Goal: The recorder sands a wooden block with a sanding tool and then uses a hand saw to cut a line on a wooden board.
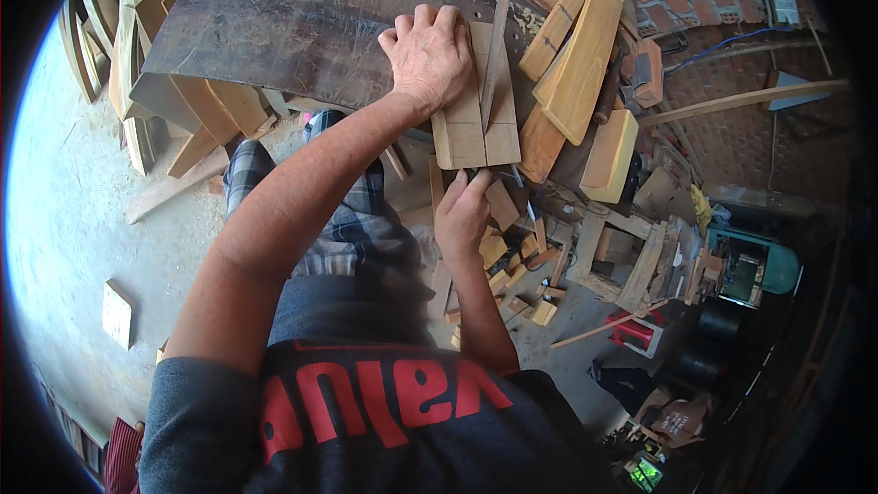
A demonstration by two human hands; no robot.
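Note:
A flat wooden board (457, 137), with a line down it, lies at the near edge of the dark worktop (238, 14). A long narrow metal strip (496, 55), holed at its far end, rests on it. My left hand (425, 59) presses on the board's far left part and edge, fingers curled over it. My right hand (465, 210) is closed at the board's near edge, around a small dark thing too hidden to name.
Yellowish planks and blocks (585, 55) lie right of the board. Leaning offcuts (119, 55) stand at left. Scattered wood pieces (521, 274), a wooden frame (617, 256) and a red stool (631, 334) are below at right. A brick wall (704, 9) is behind.

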